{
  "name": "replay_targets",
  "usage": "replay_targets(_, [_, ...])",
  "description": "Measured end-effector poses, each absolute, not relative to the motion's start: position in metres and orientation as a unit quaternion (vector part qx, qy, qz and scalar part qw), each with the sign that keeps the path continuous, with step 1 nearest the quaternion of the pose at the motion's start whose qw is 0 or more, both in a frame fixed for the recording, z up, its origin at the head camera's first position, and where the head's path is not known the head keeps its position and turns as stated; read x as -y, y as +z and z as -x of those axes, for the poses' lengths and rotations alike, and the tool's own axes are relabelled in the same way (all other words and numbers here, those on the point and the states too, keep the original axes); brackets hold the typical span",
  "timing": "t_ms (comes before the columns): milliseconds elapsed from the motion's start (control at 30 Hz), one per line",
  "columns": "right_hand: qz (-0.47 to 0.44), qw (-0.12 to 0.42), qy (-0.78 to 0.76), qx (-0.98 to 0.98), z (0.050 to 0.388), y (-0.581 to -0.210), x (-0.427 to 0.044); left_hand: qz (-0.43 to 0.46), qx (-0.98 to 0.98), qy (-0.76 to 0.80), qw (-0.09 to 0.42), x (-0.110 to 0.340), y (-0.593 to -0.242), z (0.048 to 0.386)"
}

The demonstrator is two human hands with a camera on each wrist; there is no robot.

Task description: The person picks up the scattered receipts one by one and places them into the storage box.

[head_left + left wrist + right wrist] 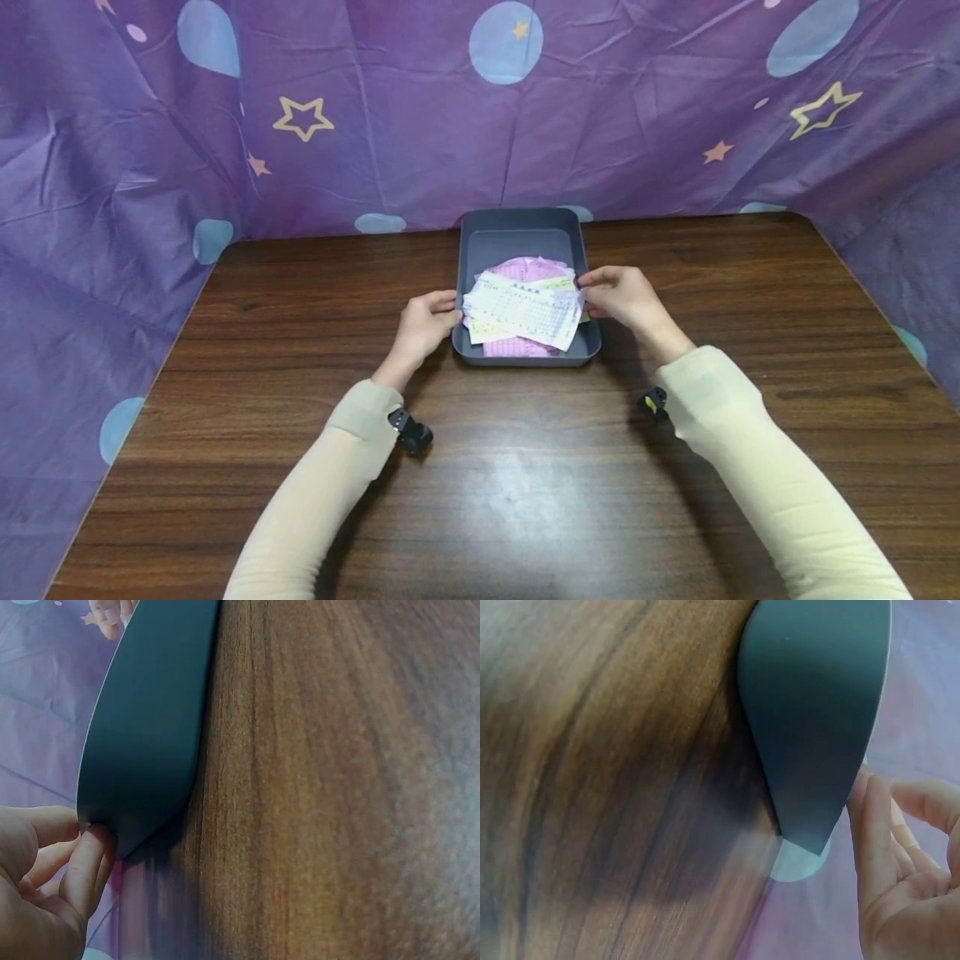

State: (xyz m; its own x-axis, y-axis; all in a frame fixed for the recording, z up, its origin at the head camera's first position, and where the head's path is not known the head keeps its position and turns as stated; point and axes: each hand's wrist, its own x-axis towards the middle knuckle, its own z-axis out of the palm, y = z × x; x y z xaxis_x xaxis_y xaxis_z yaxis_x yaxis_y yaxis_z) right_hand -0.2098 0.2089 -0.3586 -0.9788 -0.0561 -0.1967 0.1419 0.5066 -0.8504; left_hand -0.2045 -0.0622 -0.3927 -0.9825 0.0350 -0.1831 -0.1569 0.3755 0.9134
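Observation:
A dark grey rectangular tray [517, 242] sits on the wooden table near its far edge. In its near half lies a loose pile of printed paper slips [525, 308], white on top with pink and yellow sheets under it. My left hand [426, 327] pinches the tray's left wall between thumb and fingers. On the opposite side, my right hand [622, 296] grips the right wall at the rim, close to the slips' edge. Both wrist views show the tray's outer wall [150, 712] with fingers at its rim; the slips are hidden there.
A purple cloth [420, 108] with stars and blue spots hangs right behind the tray and along the table's sides. The brown table [517, 500] stretches toward me, with a bright glare on it. A small black device [412, 433] is strapped on each wrist.

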Motion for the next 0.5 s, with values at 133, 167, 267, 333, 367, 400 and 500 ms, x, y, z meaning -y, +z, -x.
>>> replay_targets(133, [-0.027, 0.104, -0.504, -0.857, 0.2097, -0.3573, -0.2111, 0.036, -0.825, 0.557, 0.086, 0.0622, -0.3928, 0.2046])
replay_targets(167, [-0.026, 0.104, -0.505, -0.857, 0.2095, -0.3570, -0.2118, 0.036, -0.825, 0.557, 0.086, 0.0623, -0.3928, 0.2047])
replay_targets(267, [-0.025, 0.101, -0.506, -0.856, 0.2091, -0.3558, -0.2136, 0.037, -0.826, 0.556, 0.086, 0.0628, -0.3926, 0.2047])
replay_targets(333, [-0.024, 0.100, -0.506, -0.856, 0.2090, -0.3554, -0.2147, 0.038, -0.826, 0.556, 0.086, 0.0633, -0.3924, 0.2045])
replay_targets(367, [-0.025, 0.098, -0.507, -0.856, 0.2090, -0.3548, -0.2151, 0.038, -0.827, 0.555, 0.085, 0.0635, -0.3923, 0.2046])
replay_targets(400, [-0.026, 0.097, -0.507, -0.856, 0.2090, -0.3545, -0.2156, 0.038, -0.828, 0.554, 0.085, 0.0636, -0.3925, 0.2047])
replay_targets(500, [-0.029, 0.093, -0.505, -0.858, 0.2090, -0.3540, -0.2172, 0.039, -0.829, 0.551, 0.086, 0.0637, -0.3928, 0.2049])
